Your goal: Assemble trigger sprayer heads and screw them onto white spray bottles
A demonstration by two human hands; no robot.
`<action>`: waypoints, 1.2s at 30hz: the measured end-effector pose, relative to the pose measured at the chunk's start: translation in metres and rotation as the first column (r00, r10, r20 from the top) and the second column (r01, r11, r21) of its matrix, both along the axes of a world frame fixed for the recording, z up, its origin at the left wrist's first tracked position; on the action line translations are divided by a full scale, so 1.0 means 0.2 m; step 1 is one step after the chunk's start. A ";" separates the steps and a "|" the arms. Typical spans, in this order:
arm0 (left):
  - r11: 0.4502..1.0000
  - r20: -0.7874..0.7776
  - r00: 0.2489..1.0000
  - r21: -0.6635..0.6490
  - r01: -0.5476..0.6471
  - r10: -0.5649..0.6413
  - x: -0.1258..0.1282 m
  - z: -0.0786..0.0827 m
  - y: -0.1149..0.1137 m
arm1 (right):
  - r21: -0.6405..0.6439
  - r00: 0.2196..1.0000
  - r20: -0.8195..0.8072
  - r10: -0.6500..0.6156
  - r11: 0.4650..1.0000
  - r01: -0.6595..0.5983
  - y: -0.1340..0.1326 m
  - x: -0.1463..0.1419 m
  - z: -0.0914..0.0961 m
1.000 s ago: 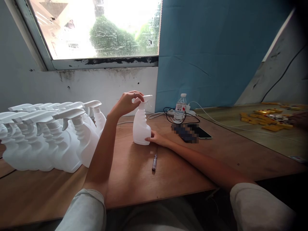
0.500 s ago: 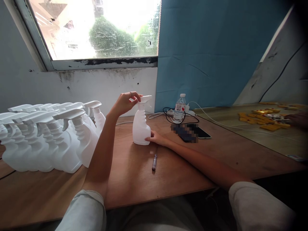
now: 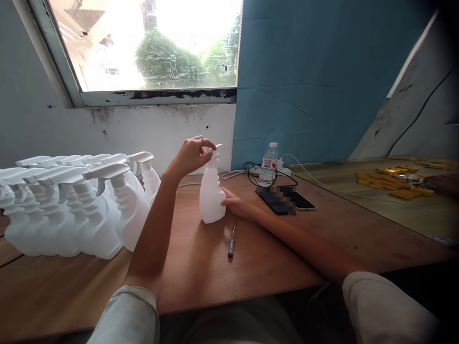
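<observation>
A white spray bottle (image 3: 211,198) stands slightly tilted on the wooden table in front of me. My left hand (image 3: 192,154) comes from above, thumb and fingers closed on its white trigger head (image 3: 214,156), which they partly cover. Low on the bottle's right side, my right hand (image 3: 237,204) grips the body; some of its fingers are hidden behind the bottle. Just below that hand lies a screwdriver (image 3: 231,242) with a clear handle. Several more white spray bottles (image 3: 103,220) with trigger heads stand in tight rows left of my left forearm.
A water bottle (image 3: 268,165) stands at the back among black and white cables (image 3: 247,167). Beside it lie a dark, partly blurred object (image 3: 274,200) and a phone (image 3: 303,200). Several yellow pieces (image 3: 387,179) lie far right, near another person's hand (image 3: 444,184).
The trigger head has turned, so its nozzle no longer points plainly right. The bottle tilts a little and sits slightly nearer me. My right hand grips it a bit higher.
</observation>
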State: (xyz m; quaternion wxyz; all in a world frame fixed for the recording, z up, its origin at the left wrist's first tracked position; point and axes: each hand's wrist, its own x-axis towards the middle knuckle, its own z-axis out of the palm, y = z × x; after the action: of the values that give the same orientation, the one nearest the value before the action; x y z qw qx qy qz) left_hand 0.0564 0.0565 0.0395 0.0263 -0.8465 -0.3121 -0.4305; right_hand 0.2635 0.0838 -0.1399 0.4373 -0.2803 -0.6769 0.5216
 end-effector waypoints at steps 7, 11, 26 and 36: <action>0.995 0.088 0.996 0.093 -0.037 0.029 0.08 -0.03 0.00 | 0.217 0.907 -0.259 -0.332 0.895 0.390 -0.08 -0.14 0.34; 0.992 0.179 0.981 0.091 -0.088 0.071 0.12 -0.04 -0.02 | 0.258 0.926 -0.267 -0.266 0.906 0.335 -0.12 -0.25 0.42; 0.957 0.021 0.986 -0.241 0.164 -0.164 0.00 -0.02 0.02 | 0.040 0.914 -0.322 0.247 0.968 -0.247 -0.07 -0.16 0.48; 0.945 0.145 0.978 -0.271 0.182 -0.147 -0.02 -0.03 0.07 | 0.168 0.927 -0.317 0.200 0.974 -0.153 -0.12 -0.22 0.46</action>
State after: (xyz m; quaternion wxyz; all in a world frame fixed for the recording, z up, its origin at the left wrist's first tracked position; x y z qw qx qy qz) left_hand 0.0528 0.0703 0.0331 -0.1502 -0.8364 -0.2997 -0.4337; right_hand 0.2194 0.0599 -0.0470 0.5148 -0.0949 -0.6511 0.5496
